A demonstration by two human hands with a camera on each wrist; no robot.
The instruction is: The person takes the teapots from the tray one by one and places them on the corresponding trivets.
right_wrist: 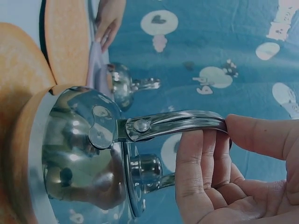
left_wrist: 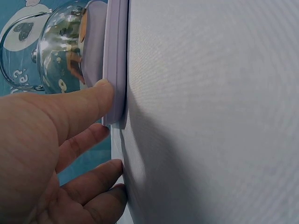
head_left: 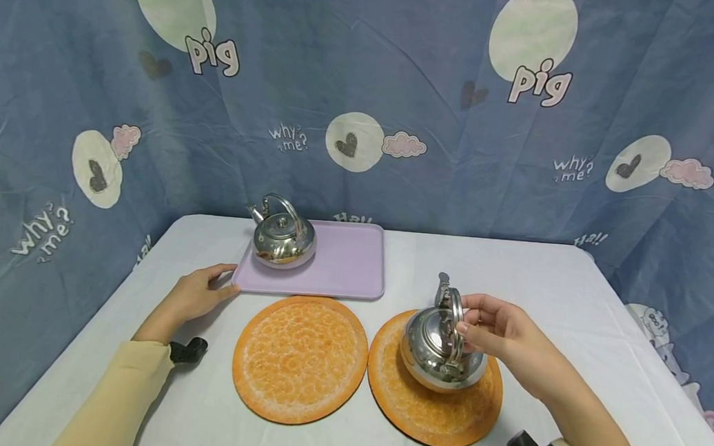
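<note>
My right hand (head_left: 501,330) grips the arched handle (right_wrist: 177,123) of a shiny steel kettle (right_wrist: 79,158), thumb on one side and fingers on the other. That kettle is over the right round orange mat, its spout pointing to the back; whether its base touches the mat, I cannot tell. My left hand (head_left: 199,293) is at the front left corner of a lilac tray (head_left: 348,260). In the left wrist view its thumb (left_wrist: 96,100) touches the tray's rim, while the other fingers are loosely extended. A second steel kettle (head_left: 284,240) stands on the tray's left part, spout to the left.
Another round orange mat (head_left: 300,361) lies in front of the tray, beside the right mat (head_left: 386,384). A white cloth (head_left: 484,266) covers the table. Behind it hangs a blue printed curtain (head_left: 368,65). Dark wrist devices are on both forearms.
</note>
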